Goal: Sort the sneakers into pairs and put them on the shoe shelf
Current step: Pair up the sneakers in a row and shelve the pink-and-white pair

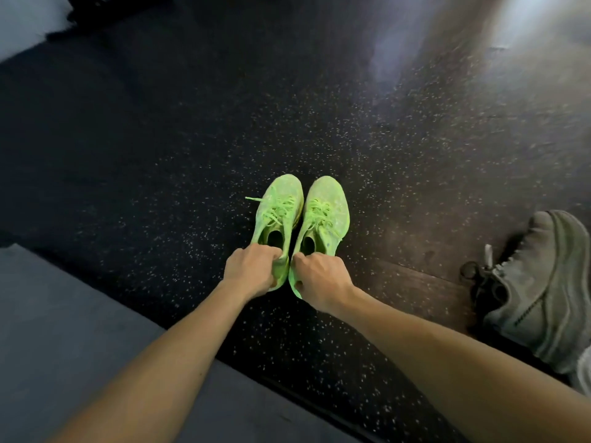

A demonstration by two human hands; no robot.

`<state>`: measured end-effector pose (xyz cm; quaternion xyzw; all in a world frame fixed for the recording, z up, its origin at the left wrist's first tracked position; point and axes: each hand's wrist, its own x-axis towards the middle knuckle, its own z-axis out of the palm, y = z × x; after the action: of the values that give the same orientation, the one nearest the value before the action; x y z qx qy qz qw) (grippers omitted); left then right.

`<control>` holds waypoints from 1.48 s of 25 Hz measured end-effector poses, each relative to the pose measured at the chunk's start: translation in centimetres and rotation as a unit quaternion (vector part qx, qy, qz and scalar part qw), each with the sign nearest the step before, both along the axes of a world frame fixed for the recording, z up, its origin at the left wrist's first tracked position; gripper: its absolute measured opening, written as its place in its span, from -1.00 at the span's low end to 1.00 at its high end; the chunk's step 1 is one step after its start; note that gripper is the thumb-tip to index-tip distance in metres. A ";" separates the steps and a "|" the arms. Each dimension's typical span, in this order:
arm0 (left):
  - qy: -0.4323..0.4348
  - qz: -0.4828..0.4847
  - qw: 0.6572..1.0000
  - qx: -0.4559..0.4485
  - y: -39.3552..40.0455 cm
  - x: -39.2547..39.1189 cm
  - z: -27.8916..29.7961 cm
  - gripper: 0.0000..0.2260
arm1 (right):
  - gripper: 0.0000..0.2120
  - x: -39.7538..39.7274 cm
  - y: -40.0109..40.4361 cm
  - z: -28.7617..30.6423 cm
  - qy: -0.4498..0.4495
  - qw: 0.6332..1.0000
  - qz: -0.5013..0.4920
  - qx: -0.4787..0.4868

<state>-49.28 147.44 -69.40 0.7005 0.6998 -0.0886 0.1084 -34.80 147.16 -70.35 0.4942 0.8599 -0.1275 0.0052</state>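
Observation:
Two neon green sneakers stand side by side on the dark speckled floor, toes pointing away from me. My left hand (251,270) grips the heel of the left green sneaker (279,212), fingers hooked into its opening. The heel of the right green sneaker (326,212) is held the same way by my right hand (319,279). Both heels are mostly hidden under my hands. A lace end trails off the left sneaker to the left. No shoe shelf is in view.
A grey sneaker with dark laces (534,289) lies at the right edge, on brown wooden flooring. A grey raised surface (64,330) fills the lower left corner. Dark speckled rubber floor (160,139) spreads ahead of the green pair.

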 end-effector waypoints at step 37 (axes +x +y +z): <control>-0.101 -0.217 0.950 -0.201 -1.8 32.2 -2.4 -0.32 | -0.39 44.5 -5.8 9.3 -0.073 0.901 -0.417 0.096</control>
<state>-17.07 145.60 -71.75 0.8046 0.4838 -0.1772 0.2952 9.66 141.35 -61.08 0.8134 0.5807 0.0016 -0.0334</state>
